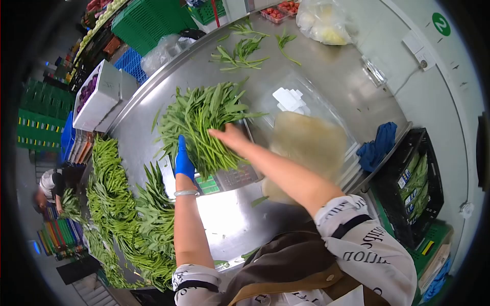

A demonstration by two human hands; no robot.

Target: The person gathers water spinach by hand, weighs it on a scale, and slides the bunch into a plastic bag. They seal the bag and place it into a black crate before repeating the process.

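A large loose bunch of leafy green-stemmed vegetables (204, 115), which looks like water spinach, lies in front of me on what appears to be a weighing scale with a keypad (237, 177). My left hand (184, 159), in a blue glove, rests against the bunch's lower left side with its fingers stretched out. On the right side, my bare right hand (232, 137) touches the stems, its visible fingers extended and apart. The leaves and stems hide most of the scale's top.
Long piles of the same greens (115, 204) line the left. Loose sprigs (244, 53) lie farther back. Clear plastic bags or film and white labels (291, 99) are right of the bunch. A blue cloth (377, 144) and black crate (416, 183) sit at right. Another person (51, 183) handles greens far left.
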